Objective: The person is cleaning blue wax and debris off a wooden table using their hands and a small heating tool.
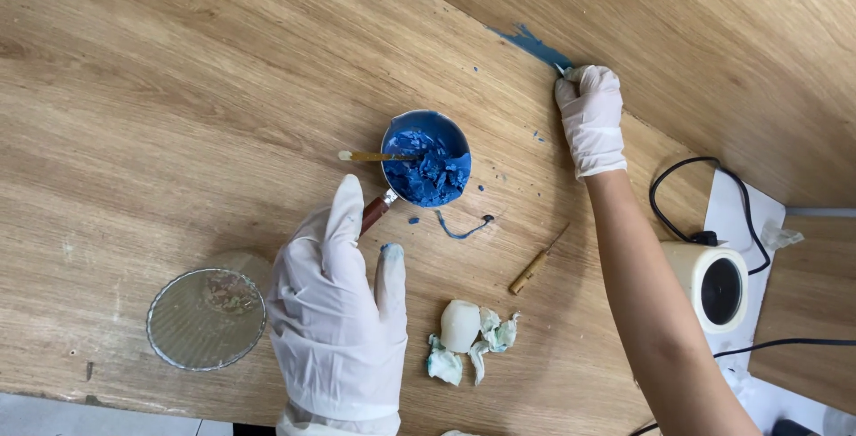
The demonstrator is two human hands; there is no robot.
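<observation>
A: Left hand [337, 311], white glove, low centre on the bench [178, 88]. State of the fingers?

B: Spread apart, clamped on nothing. Index stretched toward one o'clock, tip just beside the reddish handle [374, 214] of the small metal pot [426, 156]; contact impossible to tell. Blue smear on the tip of another finger.

A: Pot contents?

B: Broken lumps of blue wax-like stuff [434, 168], heaped toward the five o'clock side. Thin yellowish stick [379, 157] lying across the rim, poking out at nine o'clock. Blue drips and a curled blue thread [462, 229] on the bench just below the pot.

A: Right hand [589, 118]?

B: Gloved too, far out at one o'clock from the pot, well apart from it. Fingers curled together, clamped on a small tool, mostly hidden, only its tip visible. Tip set at the lower end of a blue smear [533, 45] where bench meets wooden wall.

A: Other items?

B: Wooden-handled pick [537, 262] lying loose at four o'clock of the pot. Crumpled white tissue with green stains [471, 340] at six o'clock. Round ribbed glass dish [207, 318] left of the left hand. Cream-coloured appliance with dark round face [711, 284] and black cable at the right edge.
</observation>
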